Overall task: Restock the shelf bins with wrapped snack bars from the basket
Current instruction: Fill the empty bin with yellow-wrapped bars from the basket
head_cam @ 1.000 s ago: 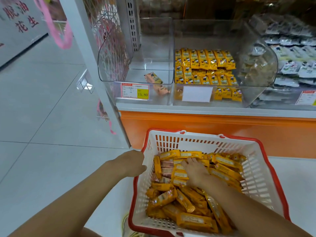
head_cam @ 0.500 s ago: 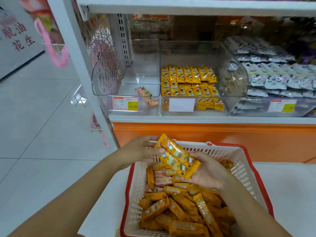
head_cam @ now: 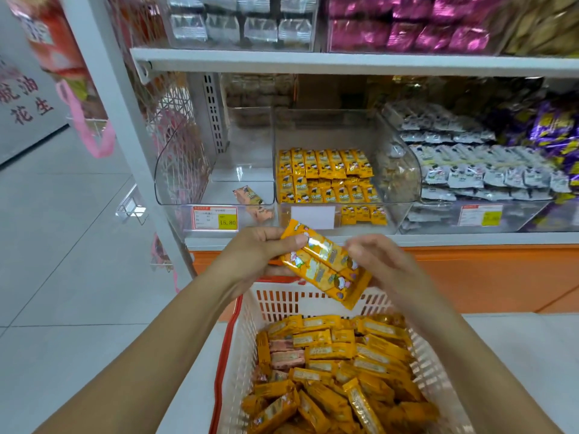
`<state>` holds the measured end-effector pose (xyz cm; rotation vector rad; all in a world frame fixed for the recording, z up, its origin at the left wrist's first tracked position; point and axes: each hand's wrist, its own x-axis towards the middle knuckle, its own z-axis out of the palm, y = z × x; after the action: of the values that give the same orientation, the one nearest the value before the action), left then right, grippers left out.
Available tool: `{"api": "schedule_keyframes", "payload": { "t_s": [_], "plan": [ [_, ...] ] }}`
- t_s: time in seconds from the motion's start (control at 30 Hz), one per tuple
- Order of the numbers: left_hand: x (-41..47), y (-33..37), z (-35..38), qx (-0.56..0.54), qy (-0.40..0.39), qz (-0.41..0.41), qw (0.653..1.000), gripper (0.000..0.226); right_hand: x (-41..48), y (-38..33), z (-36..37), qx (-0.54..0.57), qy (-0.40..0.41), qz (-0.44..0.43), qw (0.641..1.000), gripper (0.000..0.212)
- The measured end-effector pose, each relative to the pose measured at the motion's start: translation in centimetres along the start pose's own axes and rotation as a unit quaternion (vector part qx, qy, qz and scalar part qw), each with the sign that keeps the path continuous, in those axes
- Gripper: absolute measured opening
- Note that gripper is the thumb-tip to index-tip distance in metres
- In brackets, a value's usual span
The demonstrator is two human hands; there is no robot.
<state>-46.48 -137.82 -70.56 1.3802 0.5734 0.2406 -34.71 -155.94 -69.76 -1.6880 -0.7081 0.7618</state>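
Above the basket, my left hand (head_cam: 260, 255) grips a small stack of yellow wrapped snack bars (head_cam: 322, 266) at its left end, thumb on top. My right hand (head_cam: 379, 264) holds the stack's right end with curled fingers. The white basket with a red rim (head_cam: 230, 349) stands below, holding several yellow bars (head_cam: 344, 364) and a few pink ones. On the shelf ahead, a clear middle bin (head_cam: 404, 170) holds rows of yellow bars (head_cam: 326, 177). The clear left bin (head_cam: 175, 170) holds only two pink bars (head_cam: 250, 198).
Bins of grey-white packets (head_cam: 470, 170) and purple packets (head_cam: 554, 130) sit to the right. An upper shelf (head_cam: 313, 59) carries silver and pink packets. An orange base panel (head_cam: 470, 274) runs under the shelf. A white upright post (head_cam: 125, 120) and tiled floor (head_cam: 62, 245) lie left.
My right hand lifted a stack of yellow bars out of the basket, and my left hand left the basket rim and took hold of the stack too. Both hands rose toward the shelf.
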Motion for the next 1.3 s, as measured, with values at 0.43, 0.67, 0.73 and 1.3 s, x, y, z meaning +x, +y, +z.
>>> {"api": "schedule_keyframes", "payload": {
  "t_s": [0.43, 0.67, 0.73, 1.3],
  "plan": [
    [2.0, 3.8, 1.2, 0.007, 0.159, 0.152, 0.976, 0.054, 4.0, -8.3, -0.2, -0.553, 0.015, -0.197, 0.809, 0.081],
    [4.4, 2.5, 0.3, 0.298, 0.251, 0.149, 0.909, 0.042, 14.2, -9.4, -2.8, -0.502, 0.035, 0.03, 0.864, 0.086],
    [4.6, 2.0, 0.4, 0.347, 0.239, 0.168, 0.891, 0.026, 16.4, -8.5, -2.4, -0.501, 0.043, 0.074, 0.861, 0.09],
    [5.3, 1.8, -0.4, 0.33, 0.224, 0.172, 0.901, 0.022, 19.8, -6.0, 2.1, -0.451, -0.025, 0.101, 0.886, 0.067]
  ]
}}
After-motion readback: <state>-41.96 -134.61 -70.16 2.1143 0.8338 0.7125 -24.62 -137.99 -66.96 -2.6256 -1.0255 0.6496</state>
